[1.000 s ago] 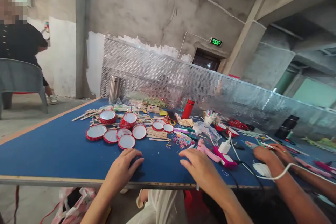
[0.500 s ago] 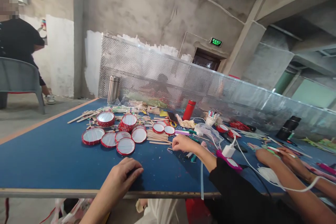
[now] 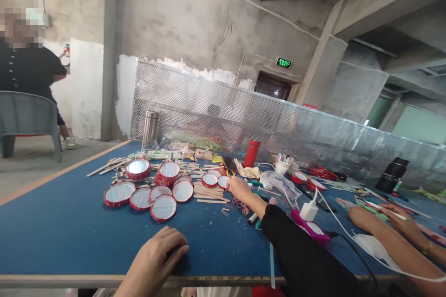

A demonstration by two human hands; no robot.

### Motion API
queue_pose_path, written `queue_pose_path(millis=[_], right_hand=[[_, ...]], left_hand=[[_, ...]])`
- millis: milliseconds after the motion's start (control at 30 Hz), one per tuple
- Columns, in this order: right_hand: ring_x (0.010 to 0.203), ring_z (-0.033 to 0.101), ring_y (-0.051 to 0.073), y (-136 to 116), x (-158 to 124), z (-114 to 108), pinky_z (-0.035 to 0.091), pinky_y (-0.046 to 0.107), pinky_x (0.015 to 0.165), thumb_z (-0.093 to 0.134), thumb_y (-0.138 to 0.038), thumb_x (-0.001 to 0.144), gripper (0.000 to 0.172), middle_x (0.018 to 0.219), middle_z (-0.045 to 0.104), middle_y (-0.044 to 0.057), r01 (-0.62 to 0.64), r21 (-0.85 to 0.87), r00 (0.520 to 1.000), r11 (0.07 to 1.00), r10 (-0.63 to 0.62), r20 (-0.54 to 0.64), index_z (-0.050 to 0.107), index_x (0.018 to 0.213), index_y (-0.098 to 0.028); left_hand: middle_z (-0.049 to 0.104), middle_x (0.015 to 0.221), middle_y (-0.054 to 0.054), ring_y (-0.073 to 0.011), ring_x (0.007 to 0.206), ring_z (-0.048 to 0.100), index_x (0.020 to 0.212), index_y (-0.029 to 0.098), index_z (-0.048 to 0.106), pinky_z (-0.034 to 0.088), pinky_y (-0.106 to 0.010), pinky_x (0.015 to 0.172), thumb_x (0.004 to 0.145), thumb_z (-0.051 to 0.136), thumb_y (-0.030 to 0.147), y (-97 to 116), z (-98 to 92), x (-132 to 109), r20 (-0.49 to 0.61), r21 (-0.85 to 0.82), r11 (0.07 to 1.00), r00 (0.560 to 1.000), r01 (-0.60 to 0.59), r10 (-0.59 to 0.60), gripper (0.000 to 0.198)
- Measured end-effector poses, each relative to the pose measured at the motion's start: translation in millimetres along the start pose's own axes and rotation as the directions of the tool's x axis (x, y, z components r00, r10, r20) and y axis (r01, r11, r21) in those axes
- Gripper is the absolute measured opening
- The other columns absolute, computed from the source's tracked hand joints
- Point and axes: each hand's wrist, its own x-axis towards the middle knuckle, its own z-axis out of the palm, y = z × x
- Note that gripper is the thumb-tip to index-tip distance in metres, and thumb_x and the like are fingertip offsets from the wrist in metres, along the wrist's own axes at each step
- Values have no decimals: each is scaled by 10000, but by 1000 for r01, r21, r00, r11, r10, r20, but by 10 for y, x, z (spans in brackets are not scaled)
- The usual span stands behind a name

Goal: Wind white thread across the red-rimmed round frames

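My left hand [image 3: 160,253] rests on the blue table [image 3: 69,236] near its front edge, fingers loosely bent, thumb apart, holding nothing. Farther forward, my right hand [image 3: 241,190] reaches with thumb and fingers pinched at the right edge of a small red-rimmed disc [image 3: 223,182]. Its fingertips partly cover that edge. Another small red-rimmed disc [image 3: 209,179] lies just left of it. Larger white-faced, red-rimmed discs [image 3: 163,207] lie in a group, some stacked, left of centre. Flat wooden sticks [image 3: 211,192] are spread below the small discs. Thin coloured loops [image 3: 240,205] lie under my right wrist.
A steel flask [image 3: 150,129] and a red bottle [image 3: 251,153] stand at the back, before a perforated metal screen [image 3: 188,97]. A white charger [image 3: 308,211] with cables sits by my right arm. At right, a co-worker's hands [image 3: 397,222] work. Someone sits far left.
My right hand has moved forward from the table beside the sticks to the small red-rimmed disc. My left hand stays on the table. The camera view has tilted up slightly.
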Motion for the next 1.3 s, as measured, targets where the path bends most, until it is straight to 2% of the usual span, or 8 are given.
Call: queue_pose_path(millis=[233, 400, 467, 600, 700, 800, 967, 1300], right_hand=[[943, 561, 176, -13, -164, -185, 451, 348, 827, 522, -230, 902, 137, 984, 604, 65, 49, -48, 986, 998, -56, -160, 602, 915, -119], [913, 496, 180, -639, -746, -377, 373, 314, 827, 457, -190, 920, 129, 945, 584, 62, 225, -63, 928, 972, -234, -291, 577, 884, -159], [912, 485, 189, -998, -1050, -392, 360, 324, 800, 468, -182, 905, 110, 936, 583, 35, 378, -86, 876, 922, -386, -291, 572, 872, -196], [758, 488, 195, -1408, -1416, -395, 338, 328, 638, 439, -130, 882, 160, 815, 571, 50, 572, -203, 708, 795, -603, -368, 556, 778, -164], [846, 525, 169, -1258, -1348, -399, 374, 290, 720, 447, -181, 905, 146, 912, 599, 38, 541, -65, 798, 838, -536, -273, 581, 845, -177], [907, 567, 151, -883, -1107, -380, 388, 245, 773, 432, -200, 925, 185, 947, 626, 56, 172, 63, 977, 983, -162, -141, 613, 901, -170], [867, 625, 179, -475, -783, -264, 414, 252, 738, 530, -163, 846, 143, 886, 678, 93, 37, 54, 999, 998, -37, 2, 670, 819, -145], [978, 608, 181, -591, -785, -331, 422, 292, 851, 512, -185, 876, 154, 975, 676, 75, 0, 80, 997, 997, -6, 75, 661, 894, -151]], left_hand=[[675, 669, -2, -156, 667, 617, 689, 230, 636, 452, -206, 609, 859, 496, 320, 53, -45, 31, 11, -66, 993, 995, 97, -96, 238], [709, 725, 7, -173, 717, 650, 933, 238, 603, 475, -236, 687, 898, 343, 416, 65, -102, 112, 43, -297, 887, 932, 355, -359, 318], [702, 733, -3, -181, 737, 645, 1050, 203, 553, 481, -249, 700, 893, 308, 445, 52, -110, 130, 24, -386, 841, 915, 380, -403, 378], [637, 686, -2, -178, 641, 573, 852, 171, 601, 451, -242, 580, 815, 449, 481, 51, -112, 129, 35, -326, 853, 907, 407, -419, 347], [638, 693, -6, -179, 650, 572, 840, 164, 617, 444, -240, 580, 818, 450, 468, 78, -134, 120, 60, -327, 842, 898, 430, -435, 347], [670, 748, -13, -190, 701, 601, 893, 171, 636, 454, -243, 622, 826, 449, 475, 102, -160, 108, 51, -348, 828, 891, 440, -452, 363], [679, 789, -1, -191, 738, 617, 943, 200, 624, 458, -230, 637, 824, 474, 462, 84, -136, 56, 54, -399, 803, 885, 444, -462, 325], [407, 594, 76, -109, 538, 407, 796, 205, 490, 342, -189, 490, 838, 494, 430, -3, -33, 6, -10, -530, 766, 900, 365, -436, 229]])
